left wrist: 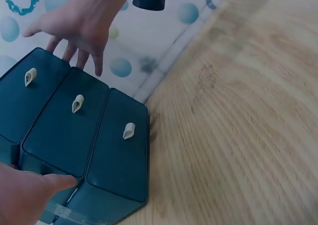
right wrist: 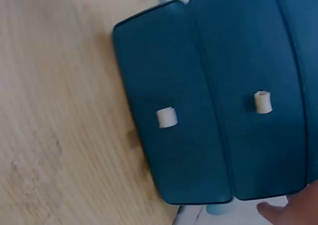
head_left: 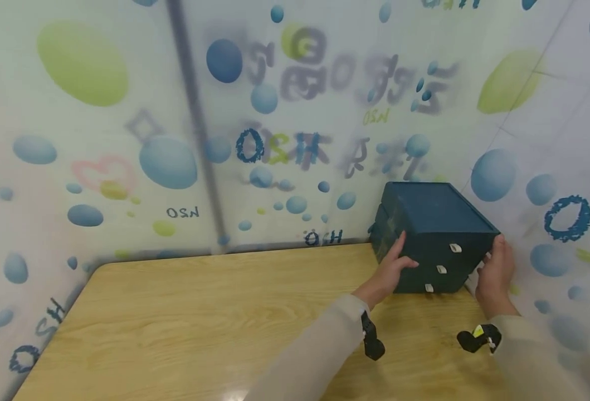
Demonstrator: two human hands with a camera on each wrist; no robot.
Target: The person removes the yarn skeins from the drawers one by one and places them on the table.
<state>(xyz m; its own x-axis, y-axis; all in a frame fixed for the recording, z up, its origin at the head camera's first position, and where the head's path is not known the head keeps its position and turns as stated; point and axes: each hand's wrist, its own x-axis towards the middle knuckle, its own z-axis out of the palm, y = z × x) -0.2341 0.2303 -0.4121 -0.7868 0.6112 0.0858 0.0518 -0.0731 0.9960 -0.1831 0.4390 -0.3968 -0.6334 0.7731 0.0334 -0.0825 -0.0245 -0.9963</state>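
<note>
A dark teal drawer unit (head_left: 415, 250) with three stacked drawers stands on the table in the right back corner. Each drawer front carries a small pale loop pull, such as the bottom one (left wrist: 128, 130). My left hand (head_left: 387, 278) lies against the unit's left side and front edge, its thumb and forefinger extended; its other fingers are partly hidden. At the right side, my right hand (head_left: 496, 275) touches the upper edge. The left wrist view shows the right hand's fingers (left wrist: 83, 56) spread and fairly straight. Only part of the right hand shows in the right wrist view.
The wood-grain table (head_left: 214, 317) extends left and forward of the unit. A patterned curtain-like wall (head_left: 295, 111) with blue and green spots runs along the back and right. Dark wrist straps (head_left: 372, 337) sit on both sleeves.
</note>
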